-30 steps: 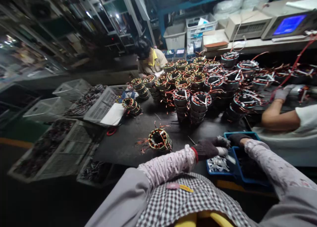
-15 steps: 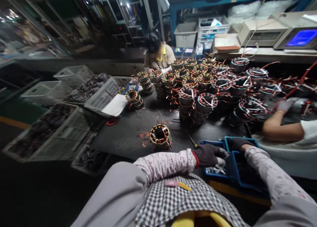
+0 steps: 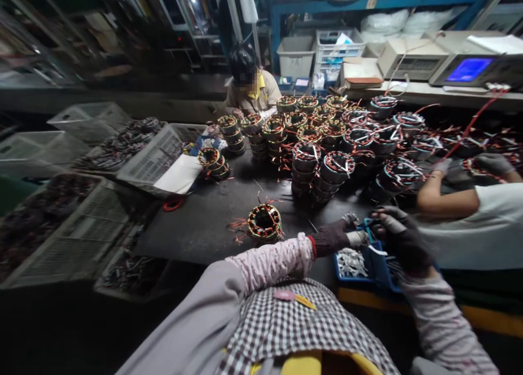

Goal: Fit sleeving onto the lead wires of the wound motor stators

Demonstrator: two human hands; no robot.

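Observation:
My left hand (image 3: 338, 236), in a dark glove with a red cuff, reaches rightward above a blue bin (image 3: 339, 274) of white strips (image 3: 352, 263). Its thumb and fingers are stretched out and apart. My right hand (image 3: 404, 241), also dark-gloved, is raised over the neighbouring blue bin (image 3: 382, 271). Its fingers bend together toward my left fingertips; whatever they pinch is too small or blurred to name. One pale strip (image 3: 378, 249) shows just below them. A wound stator (image 3: 265, 222) with orange leads stands on the dark table left of my hands.
Stacked stators (image 3: 335, 168) crowd the table's far side. A co-worker (image 3: 251, 86) sits opposite; another person's arm (image 3: 447, 200) works at the right. Crates of parts (image 3: 73, 239) stand at the left. White paper (image 3: 180, 174) and a thin tool (image 3: 312, 226) lie on the table.
My right hand has risen out of the right-hand blue bin and come beside my left fingertips. My left hand has lifted slightly, uncovering more white strips. The view has shifted a little.

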